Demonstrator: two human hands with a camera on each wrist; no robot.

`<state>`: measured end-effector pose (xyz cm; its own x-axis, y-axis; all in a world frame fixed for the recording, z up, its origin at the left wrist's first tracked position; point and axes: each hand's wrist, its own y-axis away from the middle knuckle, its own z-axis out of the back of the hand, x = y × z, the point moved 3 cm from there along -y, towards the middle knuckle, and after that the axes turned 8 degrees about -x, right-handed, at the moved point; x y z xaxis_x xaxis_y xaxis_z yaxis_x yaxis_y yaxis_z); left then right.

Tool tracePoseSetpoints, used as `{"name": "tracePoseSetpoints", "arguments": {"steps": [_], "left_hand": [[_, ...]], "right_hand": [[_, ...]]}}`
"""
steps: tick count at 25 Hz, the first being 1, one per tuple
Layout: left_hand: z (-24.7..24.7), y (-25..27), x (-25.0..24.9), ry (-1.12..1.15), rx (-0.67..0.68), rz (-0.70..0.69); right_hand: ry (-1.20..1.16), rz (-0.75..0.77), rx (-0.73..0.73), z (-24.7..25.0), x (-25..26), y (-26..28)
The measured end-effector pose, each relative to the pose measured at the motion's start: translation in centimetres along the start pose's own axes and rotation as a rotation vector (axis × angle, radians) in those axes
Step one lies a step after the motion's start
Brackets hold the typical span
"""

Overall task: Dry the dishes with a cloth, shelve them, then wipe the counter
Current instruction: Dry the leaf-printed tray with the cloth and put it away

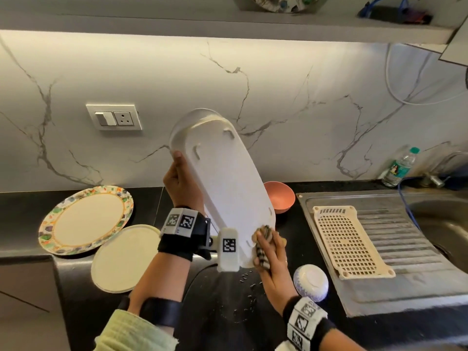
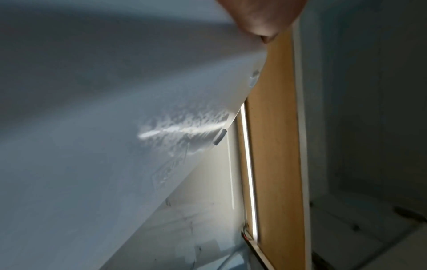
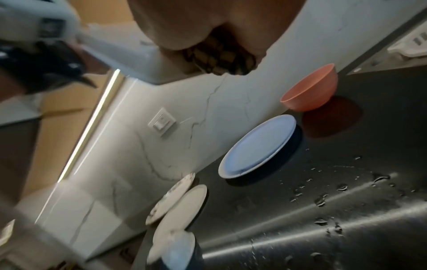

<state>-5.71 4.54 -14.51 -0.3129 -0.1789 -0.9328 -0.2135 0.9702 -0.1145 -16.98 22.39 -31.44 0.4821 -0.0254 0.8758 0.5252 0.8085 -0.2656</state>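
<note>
My left hand (image 1: 181, 183) grips the left rim of a white oblong tray (image 1: 222, 178) and holds it tilted upright over the black counter (image 1: 228, 312), underside toward me. In the left wrist view the tray (image 2: 115, 127) fills most of the picture, with a fingertip (image 2: 261, 16) at its edge. My right hand (image 1: 272, 262) grips a striped cloth (image 1: 263, 249) and presses it on the tray's lower corner. The right wrist view shows the bunched cloth (image 3: 221, 58) in that hand (image 3: 184, 23).
A floral plate (image 1: 86, 220) and a cream plate (image 1: 124, 258) lie at the left. A pink bowl (image 1: 279, 200) stands behind the tray; a blue plate (image 3: 256, 146) lies near it. An upturned white bowl (image 1: 311, 282), a beige rack (image 1: 350, 243) on the steel drainboard (image 1: 417, 274), water drops (image 3: 323, 197), a bottle (image 1: 398, 167), a shelf (image 1: 228, 24).
</note>
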Motion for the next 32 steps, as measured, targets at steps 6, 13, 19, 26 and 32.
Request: {"name": "tracePoseSetpoints", "arguments": {"steps": [6,13,19,26,32], "left_hand": [[3.8,-1.1,0.7,0.069,-0.274,0.234],[5.3,-2.3,-1.0,-0.015,-0.374,0.379],[5.3,-2.1,-2.0,0.041,-0.212,0.563],[4.3,-5.2,-4.7,-0.117,0.063,0.468],[3.9,-8.8,-6.3,-0.476,0.293,0.205]], "right_hand": [[0.18,0.206,0.174,5.4,2.5,0.0],[0.957,0.632,-0.049,10.7,8.5,-5.8],[0.962,0.797,-0.207,11.4,9.3,-7.9],[0.723,0.844,-0.035,13.1,13.2,-10.8],[0.42,0.709,-0.031,14.9,15.5,-14.4]]}}
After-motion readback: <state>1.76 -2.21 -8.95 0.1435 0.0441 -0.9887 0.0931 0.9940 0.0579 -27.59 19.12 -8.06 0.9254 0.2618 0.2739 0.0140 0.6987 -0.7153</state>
